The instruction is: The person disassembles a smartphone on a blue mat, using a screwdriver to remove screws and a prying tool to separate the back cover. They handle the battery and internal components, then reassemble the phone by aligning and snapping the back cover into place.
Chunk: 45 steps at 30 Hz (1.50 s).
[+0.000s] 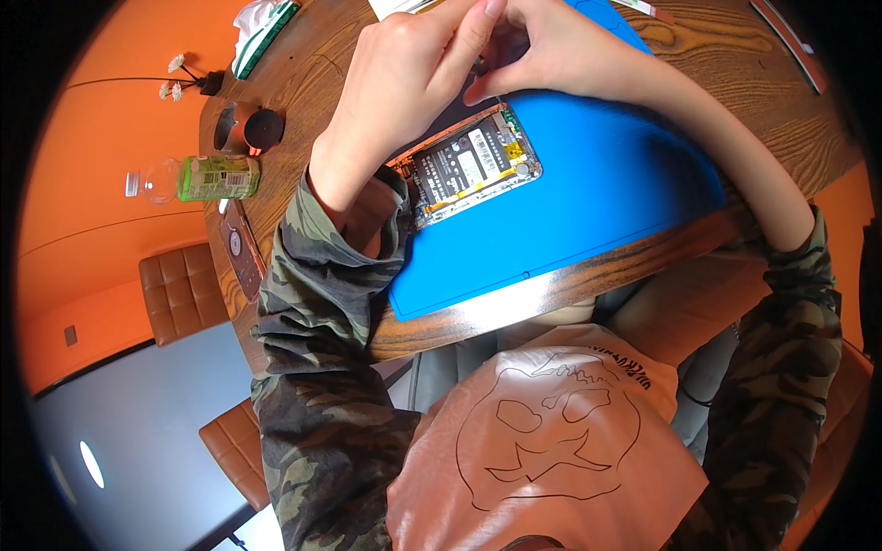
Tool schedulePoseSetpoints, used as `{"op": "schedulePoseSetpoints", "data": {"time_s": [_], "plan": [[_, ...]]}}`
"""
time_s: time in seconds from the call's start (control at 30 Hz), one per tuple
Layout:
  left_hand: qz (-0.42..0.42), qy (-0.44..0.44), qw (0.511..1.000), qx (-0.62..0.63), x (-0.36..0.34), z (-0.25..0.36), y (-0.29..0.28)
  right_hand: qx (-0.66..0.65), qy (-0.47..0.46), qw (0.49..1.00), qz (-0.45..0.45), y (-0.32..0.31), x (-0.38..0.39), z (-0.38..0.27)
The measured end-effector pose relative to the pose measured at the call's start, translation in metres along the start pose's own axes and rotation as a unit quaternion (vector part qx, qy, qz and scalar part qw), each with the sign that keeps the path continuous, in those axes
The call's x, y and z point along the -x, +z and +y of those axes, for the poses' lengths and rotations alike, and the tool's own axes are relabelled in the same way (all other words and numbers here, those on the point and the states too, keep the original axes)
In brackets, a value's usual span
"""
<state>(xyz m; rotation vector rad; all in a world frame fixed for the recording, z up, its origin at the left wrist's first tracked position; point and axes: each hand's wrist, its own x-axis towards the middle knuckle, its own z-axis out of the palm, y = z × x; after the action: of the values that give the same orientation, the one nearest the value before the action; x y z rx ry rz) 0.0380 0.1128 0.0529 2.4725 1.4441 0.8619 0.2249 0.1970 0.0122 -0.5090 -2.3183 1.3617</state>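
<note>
On a blue work mat point(570, 174) lies an opened electronic device point(473, 156), a phone or small tablet, with its labelled battery, yellow tape and circuit board bare. My left hand point(404, 69) reaches over the device's far left side, fingers curled and thumb stretched along them. Against it, at the top edge of the view, my right hand point(551, 55) bends its thumb and fingers inward. The hands meet just beyond the device. Something small and dark shows between them, but the fingers hide what it is. A dark surface beyond the device is mostly covered by my left hand.
Left on the wooden table point(322, 55) are a green-labelled bottle point(216, 178), a dark cup point(236, 127), white flowers point(175, 78), a tissue pack point(262, 37) and a flat dark phone-like object point(239, 243). Brown chairs point(182, 292) stand beyond. A thin bar point(788, 41) lies far right.
</note>
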Motion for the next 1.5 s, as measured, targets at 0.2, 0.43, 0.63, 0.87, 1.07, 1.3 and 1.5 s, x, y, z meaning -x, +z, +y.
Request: {"op": "schedulePoseSetpoints", "data": {"time_s": [0.2, 0.43, 0.63, 0.87, 1.07, 1.3, 1.5], "plan": [[-0.018, -0.045, 0.998, 0.038, -0.001, 0.002, -0.001, -0.17, -0.008, 0.981, -0.091, -0.003, -0.004, -0.01], [-0.005, -0.026, 0.998, 0.061, 0.001, -0.002, 0.001, -0.058, -0.106, 0.991, -0.061, -0.003, -0.002, -0.001], [0.056, 0.032, 0.998, -0.015, -0.004, -0.005, 0.005, 0.093, -0.137, 0.981, 0.098, 0.018, -0.01, 0.018], [0.077, -0.087, 0.992, 0.056, 0.034, -0.008, -0.013, -0.028, -0.113, 0.969, 0.219, 0.02, -0.018, 0.039], [0.027, -0.125, 0.991, 0.044, 0.092, -0.007, -0.008, -0.112, -0.05, 0.966, 0.228, 0.013, -0.019, 0.054], [-0.084, -0.043, 0.995, -0.02, 0.123, -0.007, 0.009, -0.092, -0.027, 0.981, 0.17, 0.009, -0.02, 0.058], [-0.06, -0.036, 0.997, -0.02, 0.125, -0.012, 0.014, -0.081, -0.046, 0.985, 0.147, 0.004, -0.02, 0.068]]}}
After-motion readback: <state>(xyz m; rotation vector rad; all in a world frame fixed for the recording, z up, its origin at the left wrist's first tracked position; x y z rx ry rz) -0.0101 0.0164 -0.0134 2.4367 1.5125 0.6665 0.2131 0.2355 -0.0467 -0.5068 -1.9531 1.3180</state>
